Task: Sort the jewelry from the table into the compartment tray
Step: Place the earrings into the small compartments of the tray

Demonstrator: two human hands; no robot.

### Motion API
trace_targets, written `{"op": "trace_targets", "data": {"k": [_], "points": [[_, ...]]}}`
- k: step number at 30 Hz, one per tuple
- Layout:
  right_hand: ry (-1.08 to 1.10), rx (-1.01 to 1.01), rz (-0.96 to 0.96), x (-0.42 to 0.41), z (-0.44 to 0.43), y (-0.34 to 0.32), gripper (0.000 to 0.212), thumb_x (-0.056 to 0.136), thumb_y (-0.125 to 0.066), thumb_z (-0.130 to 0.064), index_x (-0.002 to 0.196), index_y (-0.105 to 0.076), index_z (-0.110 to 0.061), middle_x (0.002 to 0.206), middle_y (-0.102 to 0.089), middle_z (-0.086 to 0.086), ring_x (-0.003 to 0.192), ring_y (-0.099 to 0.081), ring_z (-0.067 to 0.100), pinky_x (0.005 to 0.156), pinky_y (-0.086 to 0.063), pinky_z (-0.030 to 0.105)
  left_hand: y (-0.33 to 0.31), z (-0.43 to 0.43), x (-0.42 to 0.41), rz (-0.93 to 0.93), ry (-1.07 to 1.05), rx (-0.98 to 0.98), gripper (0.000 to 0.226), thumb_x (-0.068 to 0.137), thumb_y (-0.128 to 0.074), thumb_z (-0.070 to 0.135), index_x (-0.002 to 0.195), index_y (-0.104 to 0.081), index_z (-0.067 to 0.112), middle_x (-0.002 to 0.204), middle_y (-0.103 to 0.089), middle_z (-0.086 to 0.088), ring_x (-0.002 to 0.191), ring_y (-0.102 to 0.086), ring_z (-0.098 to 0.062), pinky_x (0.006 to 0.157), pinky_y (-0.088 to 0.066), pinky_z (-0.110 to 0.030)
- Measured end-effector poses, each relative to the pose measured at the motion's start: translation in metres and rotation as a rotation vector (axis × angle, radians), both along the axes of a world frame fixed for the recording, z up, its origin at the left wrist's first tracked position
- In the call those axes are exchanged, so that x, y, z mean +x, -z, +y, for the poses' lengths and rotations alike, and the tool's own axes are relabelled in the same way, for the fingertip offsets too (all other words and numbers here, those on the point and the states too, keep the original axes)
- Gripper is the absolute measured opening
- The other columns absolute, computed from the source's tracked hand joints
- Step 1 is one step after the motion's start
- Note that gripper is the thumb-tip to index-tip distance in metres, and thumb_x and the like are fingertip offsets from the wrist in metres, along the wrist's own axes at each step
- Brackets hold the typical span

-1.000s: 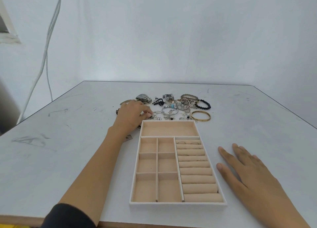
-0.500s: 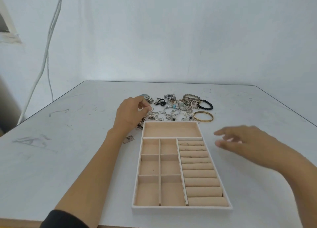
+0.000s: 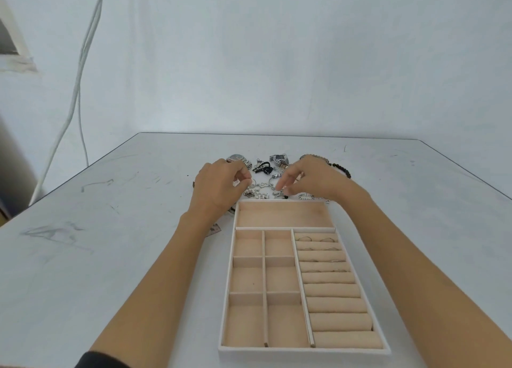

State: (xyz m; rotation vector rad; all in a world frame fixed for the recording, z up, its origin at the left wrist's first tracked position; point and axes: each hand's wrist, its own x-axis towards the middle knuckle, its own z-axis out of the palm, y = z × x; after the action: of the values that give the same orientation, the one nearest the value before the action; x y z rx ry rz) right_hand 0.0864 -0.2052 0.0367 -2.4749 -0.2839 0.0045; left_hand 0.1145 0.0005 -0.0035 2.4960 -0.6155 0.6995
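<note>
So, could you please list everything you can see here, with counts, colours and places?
White-framed compartment tray with beige lining: one, white and beige, near side of the table, between the forearms.
Thin rings: several, silvery, in the tray's far roll slots.
Silver wristwatch: one, silver, beyond the left hand.
Black cord loop: one, black, beyond the gap between the hands.
Black bead bracelet: one, black, beyond the right hand.
Small silver pieces: many, silver, just past the tray's far edge.
Scuffed table: one, pale grey.
Wall cables: two, white, left.
Left hand: fingers curled, at the pieces.
Right hand: fingers curled, at the pieces.
</note>
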Motion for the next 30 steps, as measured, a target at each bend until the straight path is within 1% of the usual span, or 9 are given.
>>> {"op": "trace_targets", "data": {"k": [4, 9, 13, 15, 17, 19, 24, 28, 30], "points": [[0.013, -0.103, 0.053, 0.013, 0.01, 0.01, 0.02, 0.079, -0.072, -0.008, 0.092, -0.077, -0.022, 0.072, -0.059, -0.008, 0.069, -0.053, 0.009, 0.067, -0.043, 0.024, 0.001, 0.001, -0.001, -0.001, -0.003, 0.013, 0.005, 0.086, -0.065, 0.026, 0.089, -0.067, 0.023, 0.068, -0.046, 0.023, 0.084, -0.054, -0.011, 0.072, -0.032, -0.027], [0.142, -0.046, -0.046, 0.02, 0.0, 0.023, 0.013, 0.076, -0.074, -0.01, 0.079, -0.074, -0.023, 0.064, -0.06, -0.009, 0.058, -0.056, 0.009, 0.069, -0.05, 0.032, 0.0, 0.0, -0.003, 0.006, 0.0, -0.004, 0.005, 0.085, -0.066, 0.025, 0.089, -0.069, 0.022, 0.069, -0.048, 0.022, 0.084, -0.057, -0.011, 0.073, -0.034, -0.027], [0.19, 0.038, -0.095, 0.022, -0.006, 0.027, 0.009, 0.079, -0.07, -0.009, 0.08, -0.072, -0.018, 0.06, -0.054, -0.009, 0.059, -0.051, 0.007, 0.072, -0.049, 0.035, 0.0, -0.001, -0.004, 0.023, 0.007, -0.004, 0.005, 0.084, -0.067, 0.025, 0.088, -0.068, 0.022, 0.074, -0.055, 0.018, 0.084, -0.059, -0.012, 0.074, -0.037, -0.026], [0.199, 0.087, -0.103, 0.022, -0.007, 0.026, 0.009, 0.077, -0.071, -0.008, 0.08, -0.072, -0.017, 0.059, -0.055, -0.01, 0.057, -0.049, 0.005, 0.07, -0.048, 0.033, 0.0, -0.001, -0.004, 0.028, 0.005, -0.008, 0.006, 0.084, -0.067, 0.025, 0.089, -0.069, 0.022, 0.075, -0.055, 0.018, 0.084, -0.059, -0.012, 0.073, -0.037, -0.027], [0.202, 0.062, -0.108, 0.021, -0.009, 0.026, 0.01, 0.076, -0.071, -0.006, 0.078, -0.073, -0.015, 0.055, -0.051, -0.012, 0.054, -0.047, 0.003, 0.062, -0.042, 0.027, -0.001, 0.0, -0.005, 0.034, -0.003, -0.011, 0.007, 0.085, -0.066, 0.025, 0.09, -0.068, 0.022, 0.075, -0.054, 0.018, 0.081, -0.055, -0.01, 0.071, -0.034, -0.026], [0.22, 0.019, -0.114, 0.02, -0.009, 0.028, 0.014, 0.075, -0.071, -0.005, 0.075, -0.072, -0.019, 0.053, -0.051, -0.013, 0.054, -0.047, 0.004, 0.062, -0.039, 0.025, -0.001, 0.001, -0.006, 0.045, -0.009, -0.005, 0.007, 0.086, -0.066, 0.025, 0.091, -0.067, 0.022, 0.075, -0.052, 0.019, 0.079, -0.05, -0.007, 0.071, -0.03, -0.025], [0.268, -0.038, -0.111, 0.02, -0.009, 0.031, 0.028, 0.071, -0.067, -0.001, 0.072, -0.067, -0.029, 0.068, -0.061, -0.007, 0.073, -0.061, 0.016, 0.066, -0.047, 0.028, -0.003, 0.001, -0.006, 0.049, -0.009, 0.008, 0.009, 0.086, -0.065, 0.027, 0.093, -0.067, 0.021, 0.073, -0.048, 0.021, 0.077, -0.047, -0.006, 0.069, -0.028, -0.024], [0.256, -0.133, -0.078, 0.02, -0.009, 0.032, 0.04, 0.079, -0.053, 0.003, 0.098, -0.073, -0.026, 0.095, -0.067, -0.001, 0.091, -0.062, 0.019, 0.083, -0.053, 0.036, -0.003, 0.002, -0.006, 0.056, -0.002, 0.012, 0.009, 0.087, -0.065, 0.027, 0.094, -0.067, 0.022, 0.073, -0.048, 0.021, 0.077, -0.047, -0.005, 0.069, -0.028, -0.023], [0.234, -0.113, -0.05, 0.019, -0.011, 0.031, 0.044, 0.083, -0.049, 0.004, 0.109, -0.071, -0.024, 0.099, -0.067, 0.0, 0.094, -0.063, 0.021, 0.087, -0.052, 0.04, -0.002, 0.002, -0.006, 0.074, 0.006, 0.008, 0.008, 0.086, -0.065, 0.027, 0.093, -0.067, 0.022, 0.076, -0.052, 0.02, 0.079, -0.049, -0.005, 0.069, -0.029, -0.023]]}}
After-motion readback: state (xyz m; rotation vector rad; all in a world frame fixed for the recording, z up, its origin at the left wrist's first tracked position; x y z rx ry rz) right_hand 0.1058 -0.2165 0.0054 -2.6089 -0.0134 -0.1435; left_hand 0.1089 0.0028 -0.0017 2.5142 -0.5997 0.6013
